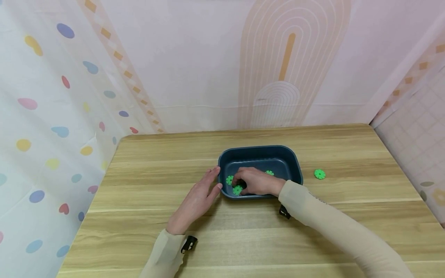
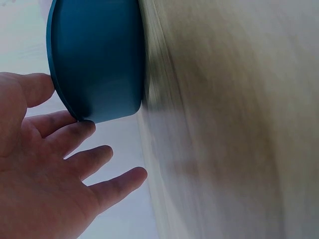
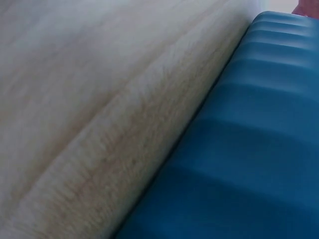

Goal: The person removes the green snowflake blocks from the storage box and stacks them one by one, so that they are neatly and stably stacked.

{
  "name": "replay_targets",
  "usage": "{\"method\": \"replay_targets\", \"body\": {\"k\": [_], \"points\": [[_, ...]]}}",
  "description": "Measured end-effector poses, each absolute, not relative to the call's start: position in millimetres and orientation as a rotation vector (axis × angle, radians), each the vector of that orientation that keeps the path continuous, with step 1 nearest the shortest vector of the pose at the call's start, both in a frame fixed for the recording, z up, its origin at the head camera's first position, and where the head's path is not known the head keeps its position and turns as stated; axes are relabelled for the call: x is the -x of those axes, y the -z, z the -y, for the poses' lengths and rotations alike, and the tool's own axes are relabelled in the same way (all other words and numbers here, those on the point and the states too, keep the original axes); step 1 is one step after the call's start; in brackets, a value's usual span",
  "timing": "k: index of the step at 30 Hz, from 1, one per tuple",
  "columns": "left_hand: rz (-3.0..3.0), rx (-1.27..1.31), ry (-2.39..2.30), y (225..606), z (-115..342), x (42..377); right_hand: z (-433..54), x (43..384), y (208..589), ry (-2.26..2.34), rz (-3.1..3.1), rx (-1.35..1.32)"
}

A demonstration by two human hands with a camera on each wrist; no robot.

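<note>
A dark blue plastic tray [image 1: 227, 154] with rounded corners stands on the wooden table. Inside lie small green notched discs: one disc [image 1: 230, 180] by the left wall, another disc [image 1: 237, 190] near the front left corner, and a third disc [image 1: 269, 173] partly hidden behind my right hand [image 1: 257, 180]. That hand reaches into the tray with bent fingers close to the front left disc; whether it pinches one is hidden. My left hand [image 1: 198, 197] touches the tray's left rim with thumb and fingertips, its fingers fairly straight and spread in the left wrist view.
One more green disc [image 1: 320, 174] lies on the table [image 1: 146, 185] to the right of the tray. A patterned curtain [image 1: 194, 69] hangs behind the table's back edge and along its left side. The right wrist view shows mostly the tray's ribbed outer wall [image 3: 259, 139].
</note>
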State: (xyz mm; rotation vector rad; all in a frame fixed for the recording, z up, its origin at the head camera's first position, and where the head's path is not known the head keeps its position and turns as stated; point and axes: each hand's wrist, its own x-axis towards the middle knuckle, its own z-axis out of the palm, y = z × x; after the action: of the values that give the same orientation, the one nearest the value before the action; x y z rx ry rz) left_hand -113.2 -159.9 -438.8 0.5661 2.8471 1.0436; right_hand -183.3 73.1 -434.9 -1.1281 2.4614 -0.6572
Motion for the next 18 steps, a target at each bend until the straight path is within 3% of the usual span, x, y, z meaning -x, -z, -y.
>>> {"method": "replay_targets", "body": {"k": [18], "points": [[-2.858,-0.561,-1.049,438.6,158.1,112.5,-72.7,180.4,432.7,0.604,-2.526,1.066]]}}
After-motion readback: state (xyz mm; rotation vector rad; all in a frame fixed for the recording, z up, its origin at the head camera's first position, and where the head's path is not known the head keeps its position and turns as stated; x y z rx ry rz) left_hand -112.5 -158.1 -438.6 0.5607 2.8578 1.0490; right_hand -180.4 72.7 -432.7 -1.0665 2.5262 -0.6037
